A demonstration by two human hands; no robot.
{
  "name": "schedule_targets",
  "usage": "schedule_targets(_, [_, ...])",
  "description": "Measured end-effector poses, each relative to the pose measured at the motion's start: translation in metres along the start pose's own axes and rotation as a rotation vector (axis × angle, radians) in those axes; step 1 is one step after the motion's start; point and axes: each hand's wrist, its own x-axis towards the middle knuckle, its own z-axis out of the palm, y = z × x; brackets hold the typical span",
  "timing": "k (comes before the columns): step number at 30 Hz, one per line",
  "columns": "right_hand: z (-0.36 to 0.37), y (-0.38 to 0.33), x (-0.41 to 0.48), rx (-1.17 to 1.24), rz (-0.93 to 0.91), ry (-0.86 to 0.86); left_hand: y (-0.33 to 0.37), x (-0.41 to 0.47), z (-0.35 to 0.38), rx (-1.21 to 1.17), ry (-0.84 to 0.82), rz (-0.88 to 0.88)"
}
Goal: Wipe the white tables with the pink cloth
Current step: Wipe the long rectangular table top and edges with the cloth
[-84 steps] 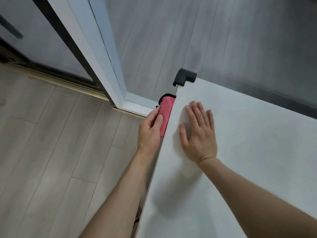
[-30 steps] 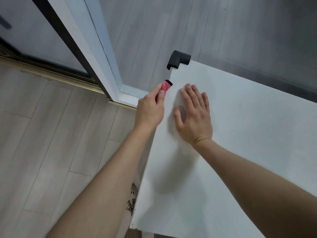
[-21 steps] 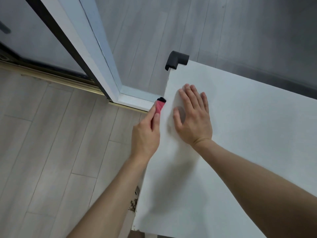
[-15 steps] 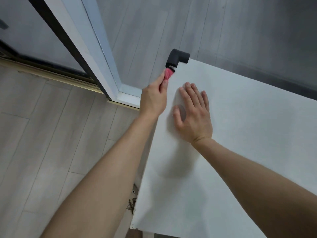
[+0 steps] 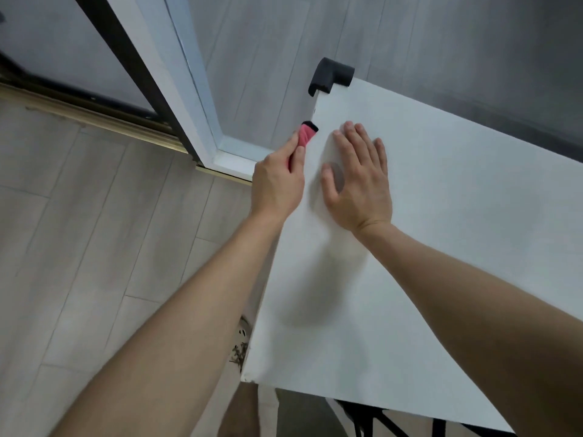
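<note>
Grips the pink cloth [image 5: 305, 137] in the left hand [image 5: 277, 181] against the left edge of the bench [image 5: 441, 216], slid back from the black corner guard [image 5: 331, 75] touched half a second ago. Keeps the right hand [image 5: 359, 184] flat, fingers straight, on the bench top.

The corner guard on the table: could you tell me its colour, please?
Black; the corner guard shows best in the head view.

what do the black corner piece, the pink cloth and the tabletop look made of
Black corner piece: likely foam or rubber, matte, thick and rounded.
Pink cloth: fabric, maybe microfibre; soft matte face, dark edge trim.
Tabletop: probably laminated board; thin flat white sheet, matte, no visible grain.
</note>
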Motion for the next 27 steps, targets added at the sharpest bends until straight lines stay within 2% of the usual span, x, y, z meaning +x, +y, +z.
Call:
schedule_targets(2, [0.002, 0.000, 0.000, 0.003, 0.002, 0.008, -0.007, -0.017, -0.003, -0.024, 0.012, 0.017])
schedule_targets(6, [0.000, -0.001, 0.000, -0.009, -0.002, -0.006, -0.048, -0.105, -0.027, -0.026, 0.033, -0.014])
schedule_targets(11, [-0.015, -0.015, -0.007, -0.165, 0.024, -0.091, -0.066, -0.182, -0.057, -0.004, -0.074, -0.062])
schedule_targets(15, [-0.020, -0.046, -0.063, -0.012, 0.156, 0.003, -0.048, -0.139, -0.051, 0.071, -0.034, -0.053])
schedule_targets(17, [-0.013, -0.059, -0.109, 0.040, 0.148, 0.006, -0.027, -0.102, -0.038, 0.021, -0.018, -0.037])
schedule_targets(20, [0.002, -0.061, -0.142, -0.012, 0.113, -0.041, -0.021, -0.083, -0.028, -0.020, 0.021, -0.015])
schedule_targets(27, [0.004, -0.064, -0.140, -0.035, 0.124, -0.033, -0.087, -0.246, -0.067, -0.069, -0.026, -0.042])
